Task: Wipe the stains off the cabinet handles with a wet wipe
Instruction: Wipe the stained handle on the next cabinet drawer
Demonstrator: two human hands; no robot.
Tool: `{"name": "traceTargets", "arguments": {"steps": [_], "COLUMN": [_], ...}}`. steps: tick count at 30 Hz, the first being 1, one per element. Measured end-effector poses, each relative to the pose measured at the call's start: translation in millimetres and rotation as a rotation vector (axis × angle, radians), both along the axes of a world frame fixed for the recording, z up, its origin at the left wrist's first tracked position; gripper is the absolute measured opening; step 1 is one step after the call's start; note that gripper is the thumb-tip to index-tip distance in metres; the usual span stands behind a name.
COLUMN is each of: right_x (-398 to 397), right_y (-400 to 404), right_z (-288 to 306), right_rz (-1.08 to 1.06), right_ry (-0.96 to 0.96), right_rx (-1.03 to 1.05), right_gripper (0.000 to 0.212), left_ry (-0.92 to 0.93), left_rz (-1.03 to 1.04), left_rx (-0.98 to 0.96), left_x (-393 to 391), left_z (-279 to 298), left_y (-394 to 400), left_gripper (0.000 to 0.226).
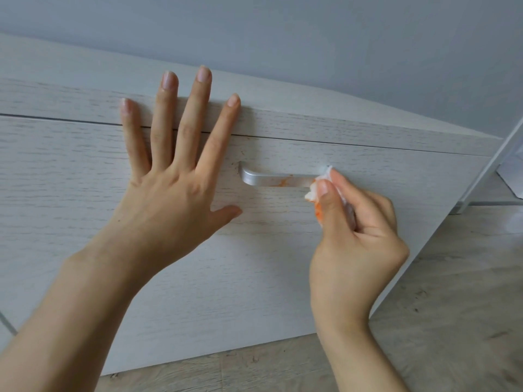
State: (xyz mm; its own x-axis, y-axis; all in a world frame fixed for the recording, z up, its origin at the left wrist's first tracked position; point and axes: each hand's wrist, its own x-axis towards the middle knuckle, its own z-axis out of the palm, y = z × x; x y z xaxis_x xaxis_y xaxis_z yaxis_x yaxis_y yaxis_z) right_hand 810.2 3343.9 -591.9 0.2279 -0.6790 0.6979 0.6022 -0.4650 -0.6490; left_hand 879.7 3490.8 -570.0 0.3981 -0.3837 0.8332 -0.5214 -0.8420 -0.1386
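Observation:
A silver bar handle (271, 179) runs across the pale wood drawer front (85, 171). An orange stain (283, 181) shows near the handle's middle. My right hand (353, 236) pinches a crumpled white wet wipe (312, 193), smeared orange, between thumb and fingers and holds it against the handle's right end, which it hides. My left hand (175, 176) lies flat with fingers spread on the drawer front, just left of the handle, its fingertips reaching over the cabinet's top edge.
The cabinet top (311, 108) meets a grey wall (283, 32) behind. Wood-look flooring (452, 321) lies below and to the right. A white frame leg (486, 171) stands past the cabinet's right side.

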Motion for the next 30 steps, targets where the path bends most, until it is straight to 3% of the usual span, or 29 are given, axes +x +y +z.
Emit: {"name": "traceTargets", "arguments": {"steps": [6,10,13,17,20,24,30], "right_x": [5,7,6,7,4,4,4], "right_y": [13,11,14,15,13,6,9], "right_z": [-2,-1,-1,-1,0,1,1], "right_rz": [-0.029,-0.006,-0.012,-0.031,-0.043,-0.019,-0.015], "right_ry": [0.031,-0.011,0.012,-0.010,0.029,-0.010,0.018], "right_rx": [-0.116,-0.001,-0.086,-0.034,-0.143,0.001,-0.078], "right_gripper": [0.016,0.018,0.016,0.017,0.014,0.018,0.017], "left_ry": [-0.015,-0.016,-0.022,-0.027,-0.030,-0.027,-0.032], "left_rz": [0.010,0.006,0.013,0.018,0.024,0.027,0.033], "left_rx": [0.010,0.012,0.012,0.009,0.011,0.007,0.011], "left_x": [1,1,1,2,2,1,1], "left_z": [0,0,0,0,0,0,-1], "left_y": [0,0,-1,-1,-2,-1,-1], "left_gripper": [0.125,0.126,0.126,0.125,0.127,0.127,0.127]}}
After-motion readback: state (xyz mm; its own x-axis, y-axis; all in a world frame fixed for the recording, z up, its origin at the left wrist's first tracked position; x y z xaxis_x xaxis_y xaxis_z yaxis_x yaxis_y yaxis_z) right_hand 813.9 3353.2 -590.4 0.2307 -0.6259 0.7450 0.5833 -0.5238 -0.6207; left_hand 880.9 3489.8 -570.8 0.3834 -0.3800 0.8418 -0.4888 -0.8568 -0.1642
